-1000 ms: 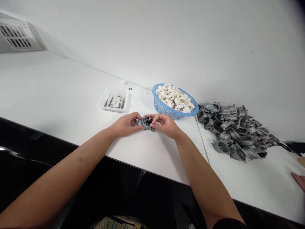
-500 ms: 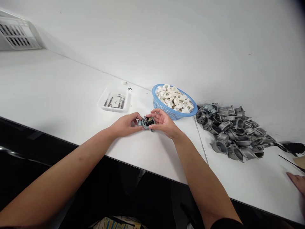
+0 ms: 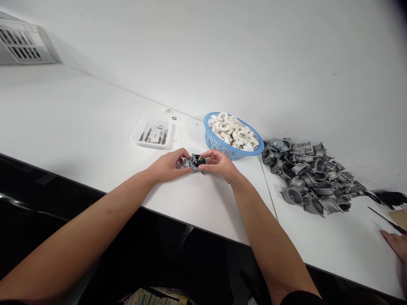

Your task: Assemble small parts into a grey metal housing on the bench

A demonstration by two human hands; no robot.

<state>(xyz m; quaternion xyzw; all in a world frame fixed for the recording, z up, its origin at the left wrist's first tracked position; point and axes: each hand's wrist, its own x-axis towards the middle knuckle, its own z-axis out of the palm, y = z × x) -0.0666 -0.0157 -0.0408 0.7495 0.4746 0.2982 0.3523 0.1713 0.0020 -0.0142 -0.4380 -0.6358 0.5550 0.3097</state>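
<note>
A small grey metal carburetor (image 3: 197, 162) with a dark round cavity and brass bits inside is held low over the white table, cavity facing up. Its left end is gripped by my left hand (image 3: 170, 165), thumb along the near side. From the right, my right hand (image 3: 218, 166) closes around the other side, thumb at the near rim and fingertips at the far rim. Whether a small part is pinched in the right fingertips cannot be made out. Just behind the right hand stands a blue basket (image 3: 219, 146) heaped with white ring-shaped plastic parts (image 3: 233, 131).
A clear tray (image 3: 135, 137) with thin dark pins lies left of the basket, near a small black ring (image 3: 174, 118). Grey metal castings (image 3: 313, 173) are piled at right. A white slatted basket (image 3: 28, 44) stands far left. Another person's hand (image 3: 396, 243) shows at the right edge.
My right fingers have drawn in from a looser, raised pose to the far rim of the carburetor. My left hand keeps its grip. The other person's hand has shifted slightly.
</note>
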